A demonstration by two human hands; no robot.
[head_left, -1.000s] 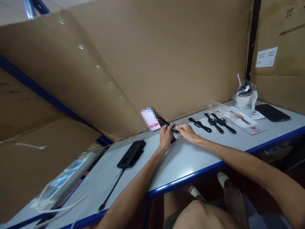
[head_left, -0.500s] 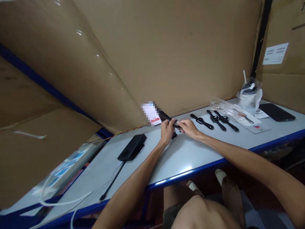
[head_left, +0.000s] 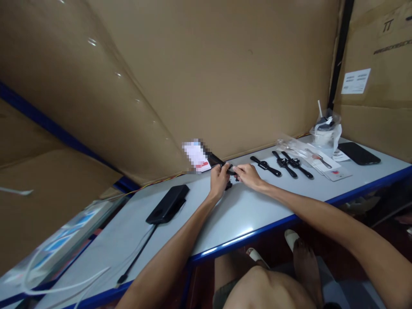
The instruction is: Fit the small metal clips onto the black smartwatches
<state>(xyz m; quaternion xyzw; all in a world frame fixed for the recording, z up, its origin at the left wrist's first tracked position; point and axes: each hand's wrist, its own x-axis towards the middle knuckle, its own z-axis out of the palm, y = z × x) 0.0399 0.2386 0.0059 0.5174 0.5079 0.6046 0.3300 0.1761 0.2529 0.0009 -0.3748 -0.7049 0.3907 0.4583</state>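
Note:
My left hand (head_left: pixel 219 180) and my right hand (head_left: pixel 248 175) meet over the middle of the table, both closed on one black spokeshave (head_left: pixel 231 170). Fingers cover most of its body, so its blade area is hidden. Small black parts (head_left: pixel 228 185) lie just below, partly behind my left hand. To the right of my hands lie three more black spokeshaves: a single one (head_left: pixel 265 166) nearest my right hand, then a pair (head_left: pixel 285 165) side by side. Behind my left hand is a dark object (head_left: pixel 213 160) beside a pixelated white screen or card (head_left: pixel 195 155).
A black power bank (head_left: pixel 168 204) with a cable lies at left on the table (head_left: pixel 238 214). Toward the right are clear plastic packaging (head_left: pixel 291 146), printed cards (head_left: pixel 334 172), a bagged cup with a straw (head_left: pixel 324 132) and a black phone (head_left: pixel 358 153). Cardboard walls (head_left: pixel 225 86) enclose the back.
The view has shifted a little, so everything on the table appears further left. Both hands keep their hold on the spokeshave, with hardly any change in their pose.

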